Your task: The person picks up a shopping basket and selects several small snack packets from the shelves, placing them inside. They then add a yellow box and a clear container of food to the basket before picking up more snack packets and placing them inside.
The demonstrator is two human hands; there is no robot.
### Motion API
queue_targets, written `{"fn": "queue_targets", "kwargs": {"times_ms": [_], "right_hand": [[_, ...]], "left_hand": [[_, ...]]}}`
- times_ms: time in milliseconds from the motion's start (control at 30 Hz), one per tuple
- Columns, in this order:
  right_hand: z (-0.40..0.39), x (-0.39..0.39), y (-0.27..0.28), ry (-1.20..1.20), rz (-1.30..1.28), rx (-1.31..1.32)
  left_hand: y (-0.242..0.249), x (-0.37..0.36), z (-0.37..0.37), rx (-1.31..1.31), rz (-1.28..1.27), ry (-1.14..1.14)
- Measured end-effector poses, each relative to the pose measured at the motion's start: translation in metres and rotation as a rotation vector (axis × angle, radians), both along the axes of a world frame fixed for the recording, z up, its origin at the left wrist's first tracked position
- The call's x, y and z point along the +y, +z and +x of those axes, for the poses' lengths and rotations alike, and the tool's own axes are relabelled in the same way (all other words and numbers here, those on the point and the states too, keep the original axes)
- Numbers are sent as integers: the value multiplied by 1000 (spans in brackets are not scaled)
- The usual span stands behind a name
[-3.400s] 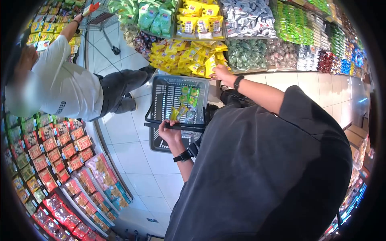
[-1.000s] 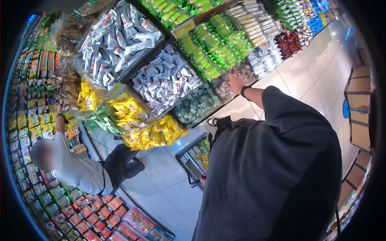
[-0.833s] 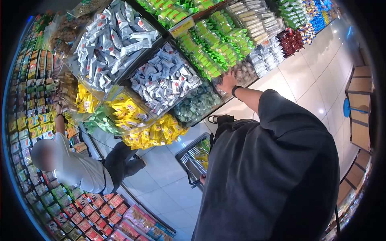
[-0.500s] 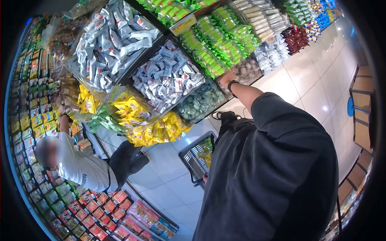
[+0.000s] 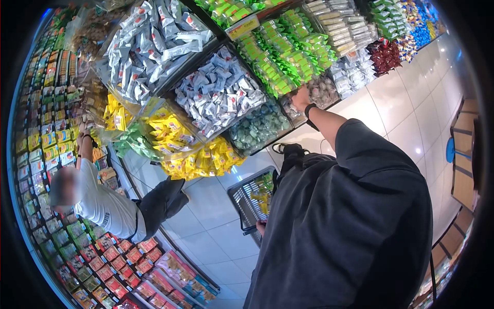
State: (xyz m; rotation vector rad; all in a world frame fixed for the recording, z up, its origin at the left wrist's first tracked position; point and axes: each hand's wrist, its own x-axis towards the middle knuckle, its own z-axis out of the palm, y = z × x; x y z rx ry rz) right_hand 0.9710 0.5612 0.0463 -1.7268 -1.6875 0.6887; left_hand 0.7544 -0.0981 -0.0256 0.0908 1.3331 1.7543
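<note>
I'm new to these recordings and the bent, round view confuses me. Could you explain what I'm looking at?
There is no machine: a person works with two bare hands, filmed by one head-worn camera looking forward and down. The big dark shape is their shirt. Their right hand reaches among small wrapped pieces; whether it holds one, I cannot tell. Their left hand, mostly hidden by the shirt, is at the handle of a basket with green and yellow packets inside. Nearby lie heaps of yellow bags, silver packs and bright green packs. On the picture's left, another person reaches toward rows of packaged goods.
</note>
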Motion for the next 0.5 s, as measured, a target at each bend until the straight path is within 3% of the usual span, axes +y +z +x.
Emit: {"fn": "queue_targets", "kwargs": {"times_ms": [67, 200, 267, 333, 367, 400, 467, 500], "right_hand": [[5, -1, 9, -47, -36, 53], [22, -4, 7, -85, 7, 240], [30, -8, 47, -72, -432, 569], [42, -10, 25, -40, -396, 596], [45, -11, 28, -78, -514, 761], [45, -14, 35, -115, -635, 928], [44, -26, 49, -277, -632, 1121], [55, -22, 29, -178, -737, 1135]], "left_hand": [[-3, -6, 1, -359, -386, 300], [-9, -9, 0, -517, -436, 418], [-7, -5, -3, -541, -464, 420], [53, 31, 12, -295, -676, 307], [125, 82, 27, -178, -793, 251], [74, 48, 16, -341, -625, 284], [-6, -5, -1, -697, -340, 339], [-9, -4, 2, -611, -324, 346]]}}
